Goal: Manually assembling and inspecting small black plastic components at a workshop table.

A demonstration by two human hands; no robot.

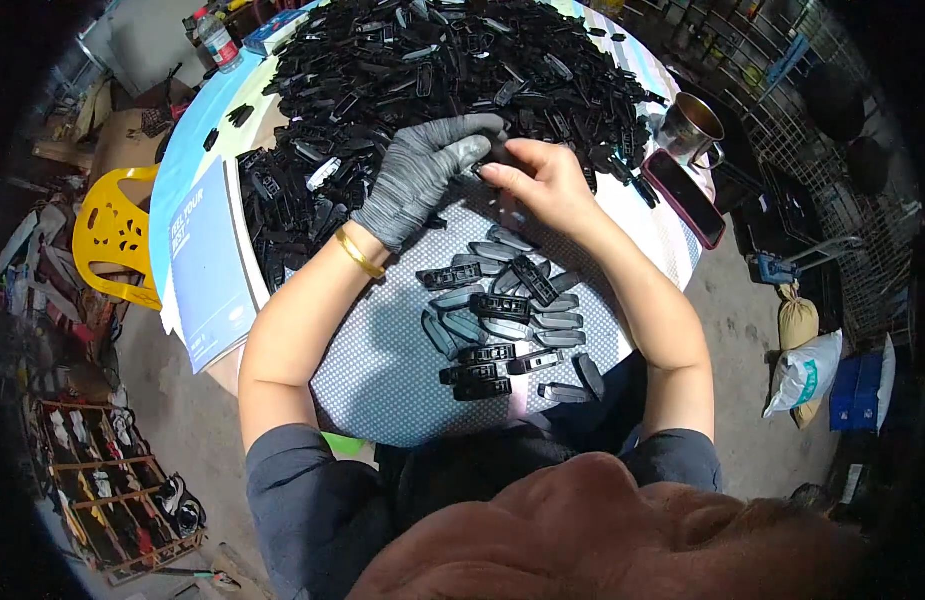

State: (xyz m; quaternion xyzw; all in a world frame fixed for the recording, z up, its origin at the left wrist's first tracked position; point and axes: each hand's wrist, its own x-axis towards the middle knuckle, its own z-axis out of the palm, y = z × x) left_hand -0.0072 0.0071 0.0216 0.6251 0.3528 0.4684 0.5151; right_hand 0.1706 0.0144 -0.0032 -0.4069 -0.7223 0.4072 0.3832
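Note:
My left hand [433,165], in a grey striped glove, is closed with thumb and forefinger together at the near edge of a big heap of black plastic parts [433,70]. Close on its right, my bare right hand [545,180] pinches with thumb and forefinger, the fingertips almost meeting the glove. Whatever lies between the fingertips is small and dark, and I cannot make it out. Below the hands, a looser group of long, rounded black plastic parts [503,306] rests on the table. Some show a smooth grey-black face, others a slotted, ribbed side.
The round table [373,390] has a dotted light cover. A blue-and-white booklet [213,265] lies at its left, a bottle [219,42] at the far left. On the right are a metal mug [691,128] and a phone [685,198]. A yellow chair [115,238] stands left of the table.

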